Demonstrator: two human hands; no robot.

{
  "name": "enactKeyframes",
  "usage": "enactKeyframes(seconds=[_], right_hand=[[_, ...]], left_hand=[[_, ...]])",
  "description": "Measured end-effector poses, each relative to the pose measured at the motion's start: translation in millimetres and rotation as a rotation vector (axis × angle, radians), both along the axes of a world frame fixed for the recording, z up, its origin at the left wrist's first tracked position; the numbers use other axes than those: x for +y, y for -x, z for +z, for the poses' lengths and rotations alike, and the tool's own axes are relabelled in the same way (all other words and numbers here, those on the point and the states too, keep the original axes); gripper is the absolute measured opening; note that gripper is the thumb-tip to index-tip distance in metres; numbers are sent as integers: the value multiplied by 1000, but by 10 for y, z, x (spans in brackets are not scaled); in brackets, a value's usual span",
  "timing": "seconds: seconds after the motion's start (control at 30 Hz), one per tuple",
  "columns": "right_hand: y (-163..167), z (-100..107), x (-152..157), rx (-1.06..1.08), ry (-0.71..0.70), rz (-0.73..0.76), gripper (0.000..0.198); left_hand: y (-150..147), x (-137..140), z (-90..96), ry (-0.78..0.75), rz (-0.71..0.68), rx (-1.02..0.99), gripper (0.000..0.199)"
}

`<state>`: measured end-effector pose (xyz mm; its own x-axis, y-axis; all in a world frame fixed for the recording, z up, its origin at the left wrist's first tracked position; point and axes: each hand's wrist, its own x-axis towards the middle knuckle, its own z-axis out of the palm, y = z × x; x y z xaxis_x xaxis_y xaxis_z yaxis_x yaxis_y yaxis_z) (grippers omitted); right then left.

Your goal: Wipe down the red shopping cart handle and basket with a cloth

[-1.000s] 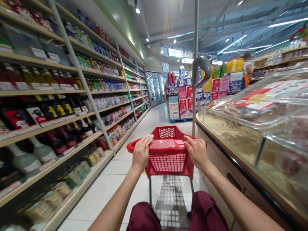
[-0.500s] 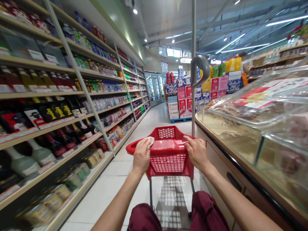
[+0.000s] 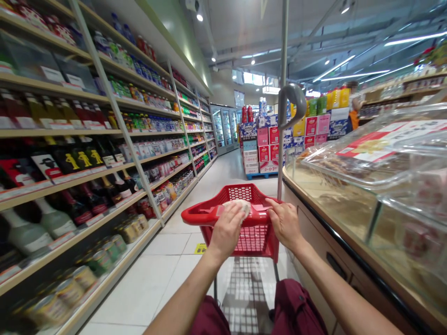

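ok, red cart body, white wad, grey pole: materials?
Red cart body: glossy, probably moulded plastic, from its highlights and lattice. White wad under left hand: matte, crumpled; fabric or paper, can't tell. Grey pole: smooth, likely metal, from its dull sheen.

Wears trousers (image 3: 300, 309) of plain deep maroon, close to burgundy, matching on both legs. Looks loose and soft in the cloth, with rounded folds, darker creases and shadowed hollows. Carries a small dark detail on the right leg, perhaps a button or a pocket edge, too blurred to tell. Shows only part of the left leg, behind an arm. Has a bare left hand (image 3: 225, 235) and a bare right hand (image 3: 284, 223), both slim-fingered, with narrow wrists and bare forearms, broadening towards the elbows.
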<state>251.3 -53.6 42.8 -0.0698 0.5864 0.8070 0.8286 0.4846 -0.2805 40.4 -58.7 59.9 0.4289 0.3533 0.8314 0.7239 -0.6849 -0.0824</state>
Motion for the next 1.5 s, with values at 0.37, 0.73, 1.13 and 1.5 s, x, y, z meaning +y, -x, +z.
enactKeyframes(seconds=[0.37, 0.73, 1.13, 1.5], right_hand=[[-7, 7, -3, -1, -28, -3, 38], [-1, -5, 5, 3, -30, -8, 38], [8, -5, -2, 25, -37, 6, 37], [2, 1, -7, 11, -32, 5, 37]], left_hand=[[-52, -15, -41, 4, 36, -46, 28], [75, 38, 10, 41, 120, -127, 28], [-7, 29, -25, 51, 124, -117, 29], [67, 22, 48, 56, 236, -238, 27]])
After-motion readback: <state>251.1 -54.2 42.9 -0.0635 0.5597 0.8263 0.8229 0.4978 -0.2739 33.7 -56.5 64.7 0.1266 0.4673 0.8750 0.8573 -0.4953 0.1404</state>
